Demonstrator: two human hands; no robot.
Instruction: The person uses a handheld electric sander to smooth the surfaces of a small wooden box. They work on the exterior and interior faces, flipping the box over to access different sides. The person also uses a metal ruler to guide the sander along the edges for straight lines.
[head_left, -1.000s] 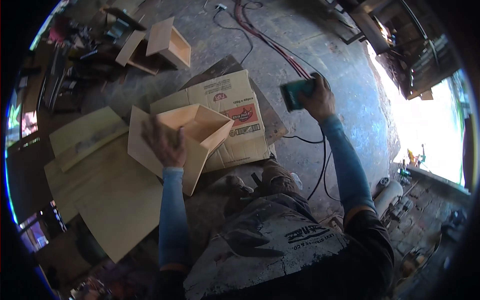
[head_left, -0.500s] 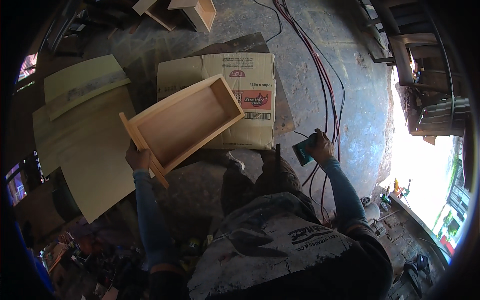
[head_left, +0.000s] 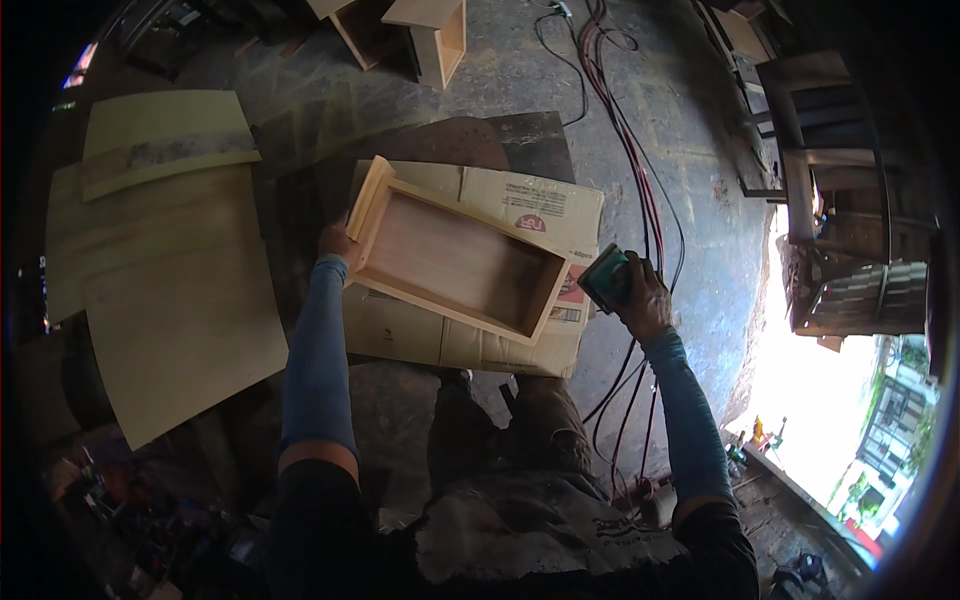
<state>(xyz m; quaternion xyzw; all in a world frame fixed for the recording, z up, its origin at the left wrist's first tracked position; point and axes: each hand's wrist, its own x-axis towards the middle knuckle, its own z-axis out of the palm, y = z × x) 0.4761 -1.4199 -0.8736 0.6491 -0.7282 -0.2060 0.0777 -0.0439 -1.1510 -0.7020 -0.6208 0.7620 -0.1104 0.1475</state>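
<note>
A pale wooden drawer (head_left: 455, 258) lies slanted over the flattened cardboard (head_left: 400, 325), its open top facing up. My left hand (head_left: 338, 242) is closed on the drawer's front panel at the left end; some of the fingers are hidden behind the wood. Just off the drawer's right end, my right hand (head_left: 648, 300) grips a green palm sander (head_left: 604, 279) from its right side. The sander is tilted and held apart from the drawer, with its flat rectangular face turned toward it.
Light board sheets (head_left: 190, 310) lie on the left. Red and black cables (head_left: 640, 170) run along the floor beyond my right hand. More wooden box pieces (head_left: 430, 40) stand at the far side, and dark wooden furniture (head_left: 820, 160) lines the right.
My left hand has swung the drawer clockwise, so its front end points up-left and its far end lies lower right. The sander has turned and now sits close to the drawer's end.
</note>
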